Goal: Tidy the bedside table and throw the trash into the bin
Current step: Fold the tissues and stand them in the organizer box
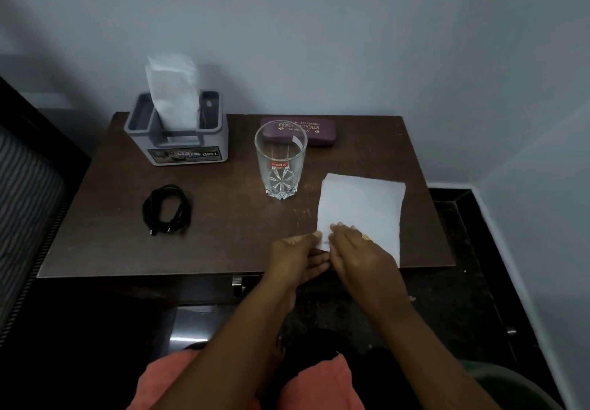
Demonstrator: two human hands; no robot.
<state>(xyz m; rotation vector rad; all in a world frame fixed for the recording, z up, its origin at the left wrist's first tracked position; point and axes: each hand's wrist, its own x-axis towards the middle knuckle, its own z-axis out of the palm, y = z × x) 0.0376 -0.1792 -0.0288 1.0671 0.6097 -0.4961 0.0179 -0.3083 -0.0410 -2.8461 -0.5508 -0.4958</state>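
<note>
My left hand (300, 258) and right hand (360, 250) meet at the near left corner of the white tissue (364, 208). Left thumb and fingers pinch the paper's corner edge, palm turned up under it. Right hand lies flat on top, fingers pressed together, holding the sheet down. Tissue lies spread on the surface (223, 218), front right area, near edge partly under my right hand.

Step in hand, as I judge it: gathering the loose tissue as trash. Next move calls for bunching or folding it into one hand, lifting it clear, carrying it to the bin. A dark rounded rim shows at bottom right by my knee, maybe the bin, can't tell for sure.

Around: clear glass (281, 162) stands upright just beyond the tissue's far left corner, close but apart from it, so a careless sweep could tip it. Purple spectacle case (316, 130) behind the glass by the wall. Grey tissue holder (177, 135) at back left with a sheet sticking up. Coiled black cable (167, 210) at left, well apart from the hands. Nothing blocks the lift itself, only the glass needs care
</note>
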